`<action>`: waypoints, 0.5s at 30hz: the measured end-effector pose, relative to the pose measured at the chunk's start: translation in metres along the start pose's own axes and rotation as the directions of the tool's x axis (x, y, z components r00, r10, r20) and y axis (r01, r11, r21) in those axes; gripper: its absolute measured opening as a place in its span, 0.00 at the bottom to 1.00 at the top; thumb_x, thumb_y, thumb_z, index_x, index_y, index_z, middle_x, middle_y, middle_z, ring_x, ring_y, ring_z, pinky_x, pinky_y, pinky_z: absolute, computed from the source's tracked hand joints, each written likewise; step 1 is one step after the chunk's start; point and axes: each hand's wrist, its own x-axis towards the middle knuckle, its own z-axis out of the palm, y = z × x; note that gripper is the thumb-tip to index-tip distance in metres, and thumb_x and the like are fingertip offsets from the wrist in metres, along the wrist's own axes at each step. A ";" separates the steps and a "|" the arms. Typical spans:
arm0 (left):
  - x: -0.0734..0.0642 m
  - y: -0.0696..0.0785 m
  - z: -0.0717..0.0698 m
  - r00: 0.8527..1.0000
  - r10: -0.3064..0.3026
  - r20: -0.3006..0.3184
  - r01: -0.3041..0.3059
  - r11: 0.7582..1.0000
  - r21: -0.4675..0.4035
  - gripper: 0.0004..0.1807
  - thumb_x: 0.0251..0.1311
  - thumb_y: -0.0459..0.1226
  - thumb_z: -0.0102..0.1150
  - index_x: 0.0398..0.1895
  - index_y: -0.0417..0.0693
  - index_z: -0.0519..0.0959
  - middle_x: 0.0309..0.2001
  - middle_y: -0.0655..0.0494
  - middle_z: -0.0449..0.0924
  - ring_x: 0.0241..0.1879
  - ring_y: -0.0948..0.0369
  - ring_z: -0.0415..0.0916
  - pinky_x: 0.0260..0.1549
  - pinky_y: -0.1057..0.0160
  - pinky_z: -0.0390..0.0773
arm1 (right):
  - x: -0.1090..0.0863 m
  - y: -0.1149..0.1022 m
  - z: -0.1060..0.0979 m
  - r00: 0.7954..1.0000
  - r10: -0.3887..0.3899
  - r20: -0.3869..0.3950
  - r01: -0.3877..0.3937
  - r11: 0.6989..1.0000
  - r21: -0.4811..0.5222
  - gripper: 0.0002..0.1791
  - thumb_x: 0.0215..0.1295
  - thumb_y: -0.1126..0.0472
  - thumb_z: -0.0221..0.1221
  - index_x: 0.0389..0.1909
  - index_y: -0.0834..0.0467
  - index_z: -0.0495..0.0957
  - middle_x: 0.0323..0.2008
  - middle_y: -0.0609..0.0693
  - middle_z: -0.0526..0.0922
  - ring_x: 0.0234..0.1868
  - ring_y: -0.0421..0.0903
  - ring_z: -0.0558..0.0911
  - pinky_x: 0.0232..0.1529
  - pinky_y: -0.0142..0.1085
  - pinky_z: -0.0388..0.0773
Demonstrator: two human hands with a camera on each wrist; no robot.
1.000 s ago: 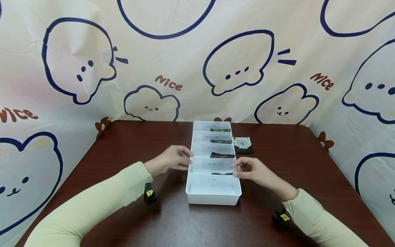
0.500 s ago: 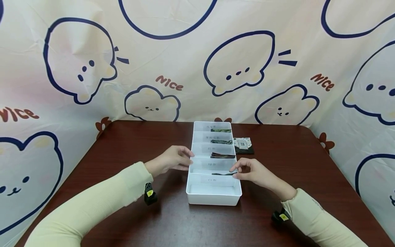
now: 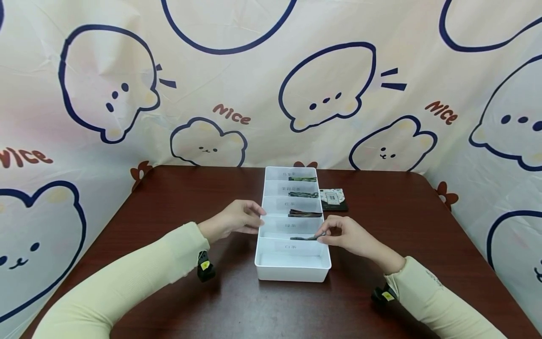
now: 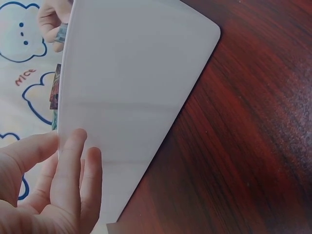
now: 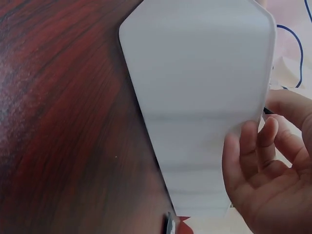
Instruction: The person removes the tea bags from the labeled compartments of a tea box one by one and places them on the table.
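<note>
A long white divided box point(image 3: 292, 274) with printed labels stands on the table. My right hand point(image 3: 349, 235) is at its right rim, thumb and forefinger pinching a thin grey-green sachet point(image 3: 302, 238) by its right end in the second compartment from the front. The same sachet point(image 4: 61, 33) shows between the fingers in the left wrist view. My left hand point(image 3: 235, 217) touches the left wall near the rim with loosely extended fingers. Farther back stand dark brown sachets point(image 3: 305, 213), grey-green sachets point(image 3: 303, 194) and bright green sachets point(image 3: 302, 179), each in its own compartment.
A dark green and white flat packet point(image 3: 333, 198) lies on the table just right of the box, toward the back. The dark red-brown wooden table point(image 3: 190, 301) is bounded by a cartoon-printed cloth point(image 3: 262, 84) at the back and sides.
The sachet's right end has risen toward the rim and is now between my right thumb and forefinger, which have come together. My left hand and the box have stayed put.
</note>
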 end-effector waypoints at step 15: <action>0.000 0.000 0.000 1.000 0.000 -0.002 0.000 1.000 0.001 0.14 0.54 0.26 0.66 0.45 0.39 0.79 0.39 0.44 0.78 0.35 0.56 0.82 0.41 0.52 0.85 | 0.009 -0.030 -0.032 0.958 -0.095 -0.271 0.159 0.962 0.223 0.07 0.67 0.64 0.59 0.44 0.62 0.77 0.38 0.45 0.80 0.36 0.41 0.80 0.39 0.31 0.82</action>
